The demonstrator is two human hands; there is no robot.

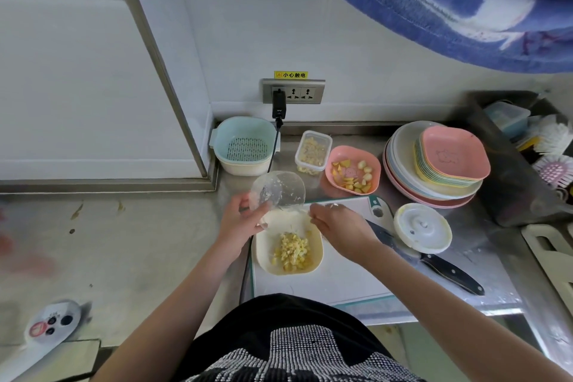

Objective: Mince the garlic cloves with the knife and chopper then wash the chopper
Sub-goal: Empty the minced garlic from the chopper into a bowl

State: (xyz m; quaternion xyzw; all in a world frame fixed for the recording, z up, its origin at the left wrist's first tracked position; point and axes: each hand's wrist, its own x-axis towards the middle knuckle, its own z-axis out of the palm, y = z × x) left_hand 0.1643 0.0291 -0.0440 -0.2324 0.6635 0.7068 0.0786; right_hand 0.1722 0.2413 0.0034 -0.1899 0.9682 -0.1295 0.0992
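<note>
My left hand grips the clear chopper bowl and holds it tilted over a cream plate on the white cutting board. A pile of minced garlic lies in the plate. My right hand is at the bowl's rim with curled fingers; I cannot tell whether they hold anything. The chopper's white lid lies to the right of the board. A black-handled knife rests on the board's right edge, partly hidden by my right wrist.
A pink dish with garlic cloves and a clear box of chopped garlic stand behind the board. A blue colander in a cream bowl sits by the wall. Stacked plates are at the right. A black cable hangs from the socket.
</note>
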